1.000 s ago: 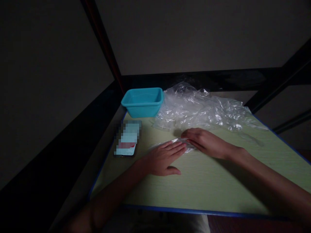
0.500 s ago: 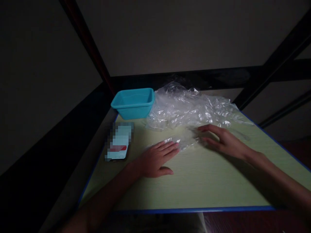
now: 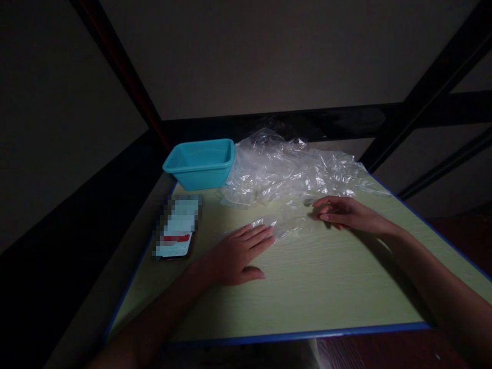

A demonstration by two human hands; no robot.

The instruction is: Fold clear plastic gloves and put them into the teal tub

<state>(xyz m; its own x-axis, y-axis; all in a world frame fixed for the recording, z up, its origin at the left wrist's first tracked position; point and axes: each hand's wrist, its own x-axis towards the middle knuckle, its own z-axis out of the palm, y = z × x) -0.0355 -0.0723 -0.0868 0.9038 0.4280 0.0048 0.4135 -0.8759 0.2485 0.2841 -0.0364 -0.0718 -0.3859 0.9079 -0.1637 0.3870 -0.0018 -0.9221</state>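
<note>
My left hand lies flat and open on the green table, its fingertips pressing the near end of a clear plastic bag. My right hand rests at the bag's far right end with its fingers stretched and held close together, touching the plastic. The bag lies flattened between the two hands. Whether the right fingers pinch the film is hard to make out in the dim light.
A heap of crumpled clear plastic bags fills the back of the table. A turquoise tub stands at the back left. A phone lies near the left edge. Dark bed-frame bars surround the table.
My right hand slid to the right along the plastic bag, away from my left hand, spreading the bag out. The left hand stayed pressed in place. The camera view shifted slightly.
</note>
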